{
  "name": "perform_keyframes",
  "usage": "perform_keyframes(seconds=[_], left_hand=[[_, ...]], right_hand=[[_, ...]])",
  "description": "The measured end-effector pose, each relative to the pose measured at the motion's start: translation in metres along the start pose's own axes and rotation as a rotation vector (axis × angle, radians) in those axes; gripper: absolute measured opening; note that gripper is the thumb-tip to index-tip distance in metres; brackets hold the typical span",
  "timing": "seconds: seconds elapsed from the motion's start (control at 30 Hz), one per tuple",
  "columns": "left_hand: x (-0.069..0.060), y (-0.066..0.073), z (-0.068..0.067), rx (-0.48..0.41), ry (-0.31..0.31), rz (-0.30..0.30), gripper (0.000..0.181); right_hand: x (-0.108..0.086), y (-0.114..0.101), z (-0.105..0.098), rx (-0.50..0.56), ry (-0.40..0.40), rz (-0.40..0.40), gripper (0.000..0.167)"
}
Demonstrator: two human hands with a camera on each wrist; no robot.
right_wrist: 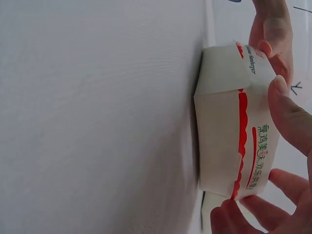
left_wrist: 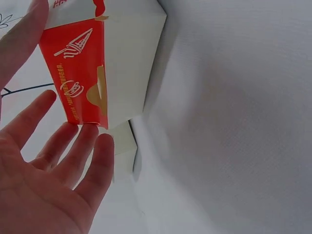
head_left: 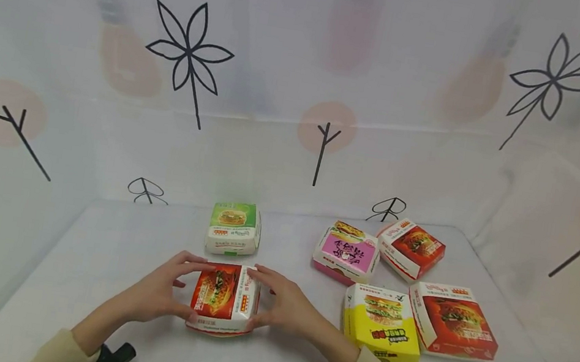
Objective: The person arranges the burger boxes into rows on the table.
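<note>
A red-and-white hamburger box (head_left: 218, 296) sits on the white table between both hands. From its left side, my left hand (head_left: 159, 291) grips it, thumb at the near corner and index finger at the far one. My right hand (head_left: 290, 308) spans the right side the same way, thumb near and fingers far. In the left wrist view, the left fingertips meet the red end flap (left_wrist: 75, 73). The right wrist view shows the box's white side (right_wrist: 219, 141) low against the cloth, with the right thumb along its upper edge. The box's underside is hidden.
A green-and-white burger box (head_left: 234, 229) stands just behind. To the right are a pink box (head_left: 348, 252), a yellow box (head_left: 385, 327), a smaller red box (head_left: 411, 249) and a larger red box (head_left: 454, 321). Patterned cloth (head_left: 248, 163) hangs behind the table.
</note>
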State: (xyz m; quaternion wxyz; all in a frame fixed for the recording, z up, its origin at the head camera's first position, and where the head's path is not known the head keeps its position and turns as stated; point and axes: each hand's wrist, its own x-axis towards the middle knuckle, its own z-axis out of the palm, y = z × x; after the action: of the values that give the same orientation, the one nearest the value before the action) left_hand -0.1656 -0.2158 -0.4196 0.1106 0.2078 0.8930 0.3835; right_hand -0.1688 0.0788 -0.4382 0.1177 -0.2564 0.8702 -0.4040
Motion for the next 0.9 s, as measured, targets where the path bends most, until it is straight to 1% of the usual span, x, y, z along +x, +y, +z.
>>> perform_keyframes(seconds=[0.1, 0.27, 0.4, 0.6, 0.73, 0.83, 0.9], left_hand=[[0.000, 0.000, 0.000, 0.001, 0.004, 0.007, 0.079], [0.000, 0.000, 0.000, 0.032, 0.027, 0.002, 0.078], [-0.001, -0.001, 0.001, 0.045, 0.062, -0.016, 0.074], [-0.003, -0.004, 0.000, 0.024, 0.094, -0.033, 0.062], [-0.002, -0.004, -0.001, 0.040, 0.160, -0.056, 0.048], [-0.001, -0.004, -0.001, 0.052, 0.207, -0.088, 0.039], [0.000, -0.004, -0.001, 0.057, 0.223, -0.103, 0.034]], right_hand=[[-0.001, 0.000, 0.001, 0.006, 0.007, 0.007, 0.092], [-0.004, 0.003, -0.001, 0.023, 0.020, 0.026, 0.087], [-0.006, 0.005, -0.003, 0.011, 0.046, 0.029, 0.071], [-0.011, 0.000, -0.007, -0.012, 0.091, 0.063, 0.045], [-0.013, -0.003, -0.010, -0.035, 0.117, 0.058, 0.029], [-0.013, -0.002, -0.009, -0.039, 0.132, 0.033, 0.026], [-0.014, -0.002, -0.008, -0.037, 0.138, 0.027, 0.028]])
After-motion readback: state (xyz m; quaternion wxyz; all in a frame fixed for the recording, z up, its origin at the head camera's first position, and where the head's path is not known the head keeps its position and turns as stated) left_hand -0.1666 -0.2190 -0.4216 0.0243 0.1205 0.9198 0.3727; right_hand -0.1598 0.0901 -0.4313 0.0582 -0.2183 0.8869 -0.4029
